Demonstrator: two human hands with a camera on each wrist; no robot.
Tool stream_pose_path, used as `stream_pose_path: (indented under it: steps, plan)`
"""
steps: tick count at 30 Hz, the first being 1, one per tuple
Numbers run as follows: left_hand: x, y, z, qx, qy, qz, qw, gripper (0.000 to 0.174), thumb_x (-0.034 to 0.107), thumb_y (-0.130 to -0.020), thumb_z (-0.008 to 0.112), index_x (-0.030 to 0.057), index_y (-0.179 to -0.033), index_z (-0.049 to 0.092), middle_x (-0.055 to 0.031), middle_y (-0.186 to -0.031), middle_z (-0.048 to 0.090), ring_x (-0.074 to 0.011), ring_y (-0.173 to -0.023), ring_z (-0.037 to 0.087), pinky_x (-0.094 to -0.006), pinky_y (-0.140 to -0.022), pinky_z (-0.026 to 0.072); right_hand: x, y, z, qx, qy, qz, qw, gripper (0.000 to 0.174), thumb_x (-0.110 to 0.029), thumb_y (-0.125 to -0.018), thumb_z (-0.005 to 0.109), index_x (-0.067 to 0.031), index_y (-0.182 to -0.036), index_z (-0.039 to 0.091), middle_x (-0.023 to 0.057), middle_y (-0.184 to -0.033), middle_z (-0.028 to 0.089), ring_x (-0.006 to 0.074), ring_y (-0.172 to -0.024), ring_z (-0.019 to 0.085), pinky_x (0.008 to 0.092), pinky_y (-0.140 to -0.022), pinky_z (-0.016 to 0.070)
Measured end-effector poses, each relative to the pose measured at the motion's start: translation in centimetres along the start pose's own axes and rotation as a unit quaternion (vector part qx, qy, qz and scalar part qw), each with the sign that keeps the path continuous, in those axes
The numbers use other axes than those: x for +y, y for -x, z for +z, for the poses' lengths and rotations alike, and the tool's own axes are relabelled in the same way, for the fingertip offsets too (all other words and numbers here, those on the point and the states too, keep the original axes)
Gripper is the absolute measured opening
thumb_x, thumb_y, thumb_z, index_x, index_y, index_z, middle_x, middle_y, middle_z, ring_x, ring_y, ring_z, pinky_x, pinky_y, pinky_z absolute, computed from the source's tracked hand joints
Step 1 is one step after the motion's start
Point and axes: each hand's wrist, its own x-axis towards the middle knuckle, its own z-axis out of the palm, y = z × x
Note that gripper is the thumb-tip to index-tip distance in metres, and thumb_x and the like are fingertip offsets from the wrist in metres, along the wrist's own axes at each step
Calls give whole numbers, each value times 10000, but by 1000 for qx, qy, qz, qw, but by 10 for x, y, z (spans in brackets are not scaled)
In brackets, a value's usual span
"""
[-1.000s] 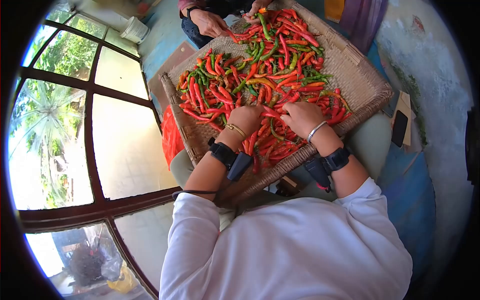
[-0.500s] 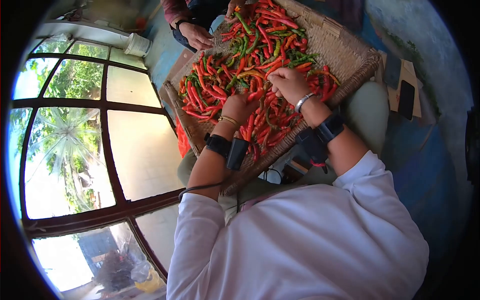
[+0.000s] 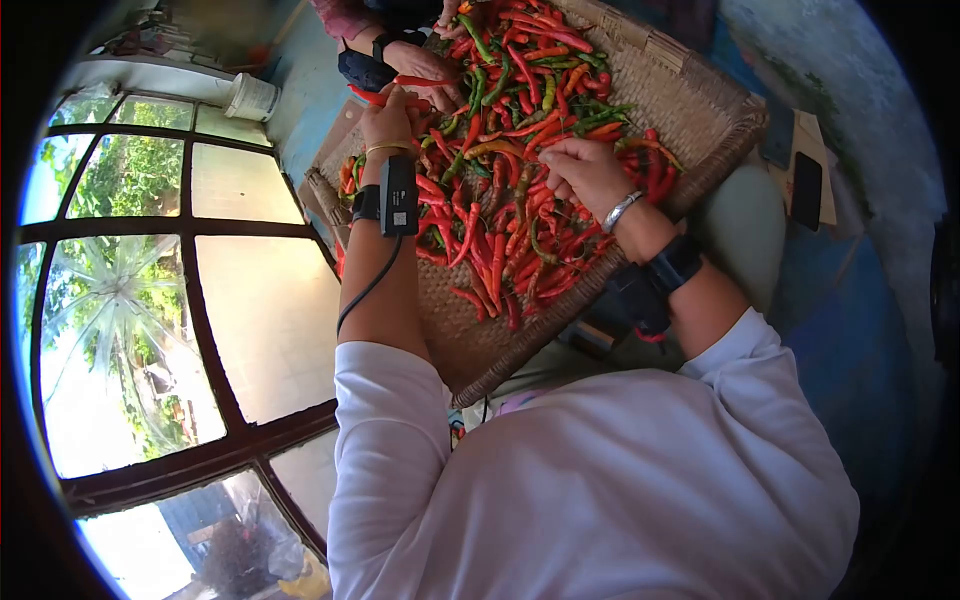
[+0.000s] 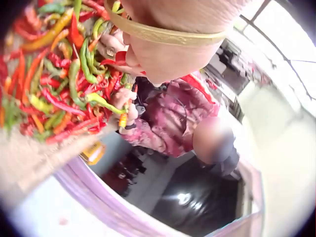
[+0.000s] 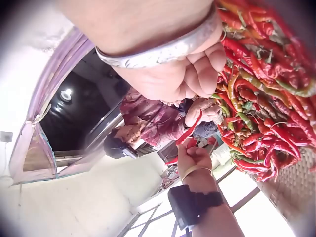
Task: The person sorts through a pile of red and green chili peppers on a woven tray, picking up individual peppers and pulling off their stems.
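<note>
Red chili peppers (image 3: 370,95) stick out from both sides of my left hand (image 3: 387,125), which grips them over the left side of the woven tray (image 3: 690,100). The right wrist view also shows a red chili pepper (image 5: 190,129) standing up from that hand. My right hand (image 3: 588,178) hovers close over the pile of red, green and orange chili peppers (image 3: 500,240). Its fingers are curled, thumb near the forefinger, and no pepper shows in them. Part of the right palm is hidden.
Across the tray another person's hand (image 3: 425,65) lies near my left hand, at the pile's edge. A black phone (image 3: 806,190) rests on cardboard to the right of the tray. Windows (image 3: 270,320) run along the left, and a white bucket (image 3: 252,97) stands beyond them.
My left hand has moved from the middle of the pile to the tray's far left, carrying red chili peppers. My right hand has risen slightly from the pile and stays near its middle.
</note>
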Motion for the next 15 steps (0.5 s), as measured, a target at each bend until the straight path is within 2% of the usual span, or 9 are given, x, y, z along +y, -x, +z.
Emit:
stream_pose_path:
  steps: [1, 2, 5, 7, 8, 10, 11, 13, 15]
  plan:
    - [0, 7, 4, 5, 72, -17, 997, 201, 183, -842, 508, 1, -911, 555, -65, -667, 589, -96, -457, 458, -230, -449, 404, -1, 1, 0, -3, -5, -2, 1000, 215, -198, -824, 527, 3, -885, 576, 43, -626, 579, 80, -488, 528, 228, -454, 430]
    - [-11, 14, 6, -22, 153, -32, 987, 181, 185, -847, 505, 11, -869, 549, -74, -713, 593, -94, -513, 478, -236, -471, 415, -2, 1, 0, -3, -4, -1, 1000, 215, -198, -824, 527, 3, -885, 576, 43, -626, 579, 80, -488, 528, 228, -454, 430]
    - [-29, 62, 19, -98, 176, -91, 975, 219, 113, -861, 460, 63, -1072, 434, -85, -882, 583, -121, -622, 546, -259, -542, 477, 2, 1, 2, 0, 38, -4, 999, 222, -191, -801, 548, 9, -894, 573, 51, -657, 592, 102, -537, 550, 249, -489, 445]
    - [-45, 93, 24, -150, 197, -123, 961, 189, 74, -872, 420, 64, -1061, 433, -96, -915, 578, -133, -659, 560, -269, -564, 484, 11, 2, 3, 26, 189, -112, 975, 251, -215, -775, 573, 0, -906, 573, 90, -748, 613, 181, -656, 591, 302, -585, 468]
    - [-50, 107, 26, -163, 237, -152, 945, 188, 71, -876, 409, 55, -1062, 437, -100, -928, 580, -132, -667, 560, -272, -581, 489, 12, 2, 3, 28, 189, -110, 976, 251, -215, -775, 573, 0, -906, 573, 90, -748, 613, 181, -656, 591, 302, -585, 468]
    - [-64, 129, 29, -189, 269, -157, 931, 178, 82, -881, 406, 49, -1048, 462, -96, -932, 586, -129, -674, 559, -265, -602, 491, 15, 3, 6, 21, 340, -176, 924, 286, -254, -749, 592, -17, -910, 576, 126, -854, 612, 251, -792, 591, 337, -686, 462]
    - [-67, 137, 31, -196, 284, -158, 925, 176, 89, -882, 410, 49, -1040, 477, -90, -931, 588, -124, -674, 557, -262, -606, 490, 14, 4, 7, 22, 340, -176, 924, 286, -254, -749, 592, -17, -910, 576, 126, -854, 612, 251, -792, 591, 337, -686, 462]
    - [-66, 150, 37, -187, 277, -163, 928, 172, 96, -881, 420, 47, -1028, 493, -68, -888, 589, -114, -652, 553, -249, -576, 485, 13, 8, 11, -61, 336, -83, 936, 307, -276, -740, 594, -29, -920, 574, 136, -903, 602, 275, -839, 580, 346, -723, 454]
    - [-68, 153, 39, -176, 271, -170, 931, 169, 104, -880, 429, 44, -1016, 508, -46, -845, 590, -103, -630, 549, -235, -546, 479, 8, 9, 10, -74, 355, -71, 929, 331, -278, -733, 593, -37, -958, 564, 133, -888, 606, 270, -828, 586, 348, -714, 457]
